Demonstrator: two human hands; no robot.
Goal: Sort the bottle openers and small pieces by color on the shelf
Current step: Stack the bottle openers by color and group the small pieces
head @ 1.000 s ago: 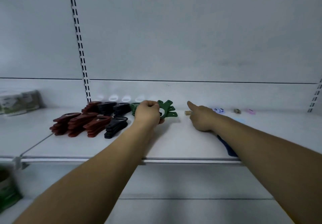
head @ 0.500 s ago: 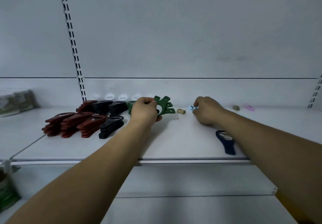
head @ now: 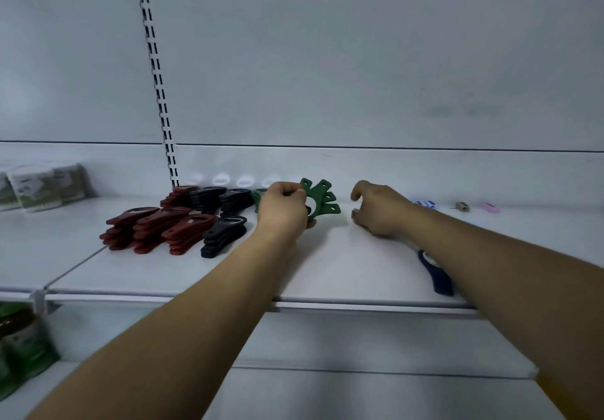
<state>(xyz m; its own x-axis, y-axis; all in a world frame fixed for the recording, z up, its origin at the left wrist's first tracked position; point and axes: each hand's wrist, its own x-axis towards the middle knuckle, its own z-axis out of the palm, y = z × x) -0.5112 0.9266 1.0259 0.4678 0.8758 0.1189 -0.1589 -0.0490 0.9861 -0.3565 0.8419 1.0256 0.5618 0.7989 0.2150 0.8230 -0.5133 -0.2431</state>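
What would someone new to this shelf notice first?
The fan of green bottle openers gripped in the left hand in the middle stands out first. To its left lie stacks of red bottle openers and black bottle openers; a dark blue bottle opener lies near the front edge on the right.

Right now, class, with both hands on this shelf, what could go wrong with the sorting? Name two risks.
1. The green bottle openers are fanned out in the left hand; one could slip from the splayed bunch.
2. The dark blue bottle opener lies near the front edge of the shelf, right by the right forearm; pulling that arm back might sweep it off.
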